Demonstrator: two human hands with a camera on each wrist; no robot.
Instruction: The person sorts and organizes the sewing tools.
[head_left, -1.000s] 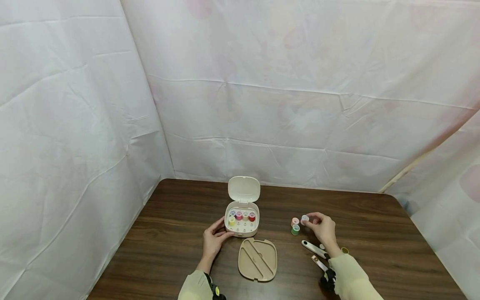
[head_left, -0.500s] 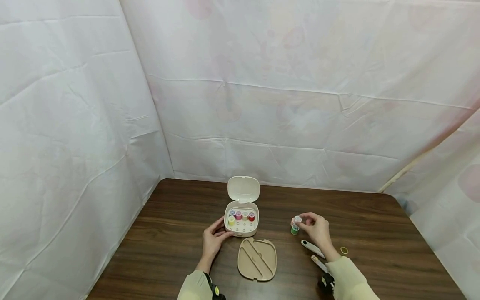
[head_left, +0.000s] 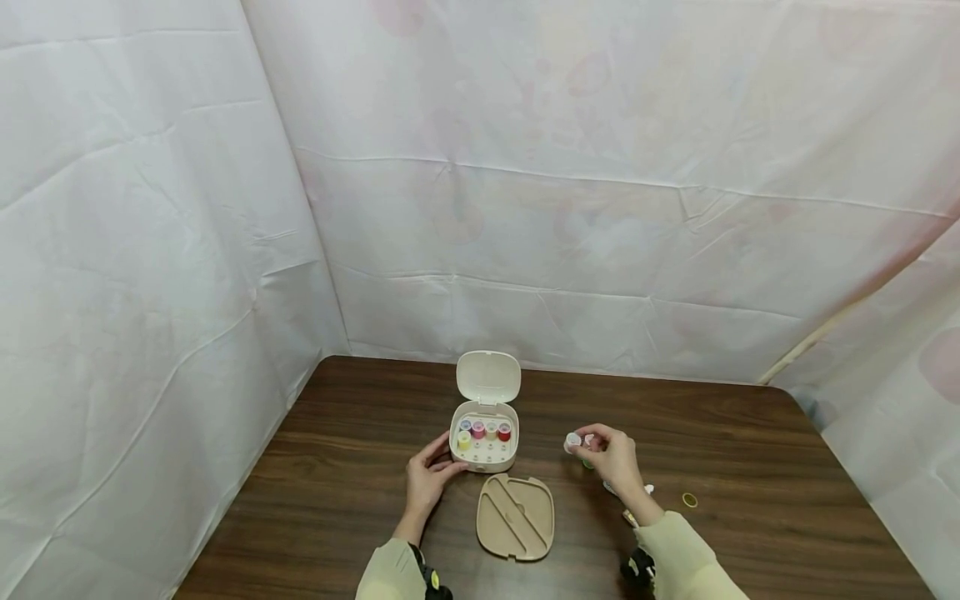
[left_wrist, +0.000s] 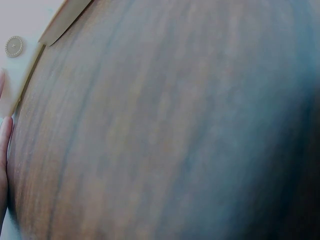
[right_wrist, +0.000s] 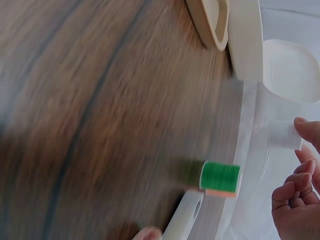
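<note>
My left hand [head_left: 423, 485] rests against the front left corner of a cream sewing box [head_left: 512, 462], fingers along its side and thumb at its front. The box's lid [head_left: 488, 377] stands raised. Inside, several thread spools, among them a red spool [head_left: 504, 432] and a yellow spool [head_left: 464, 441], sit on pegs at the back and left; bare pegs show in front. Right of the box, my right hand [head_left: 617, 463] pinches a white thread spool [head_left: 572, 442] between thumb and fingertips above the table. A green spool [right_wrist: 220, 176] stands below, with a pink spool partly hidden behind it.
A beige divided tray [head_left: 534, 508] lies in front of the box. A white-handled tool [right_wrist: 185, 215] lies by the green spool, mostly hidden by my right arm in the head view. A small yellow-rimmed round thing [head_left: 689, 500] lies further right. White cloth [head_left: 570, 250] hangs behind the table.
My right hand has moved left with the white spool, passing over the pink and green spools towards the box. The left hand has stayed at the box.
</note>
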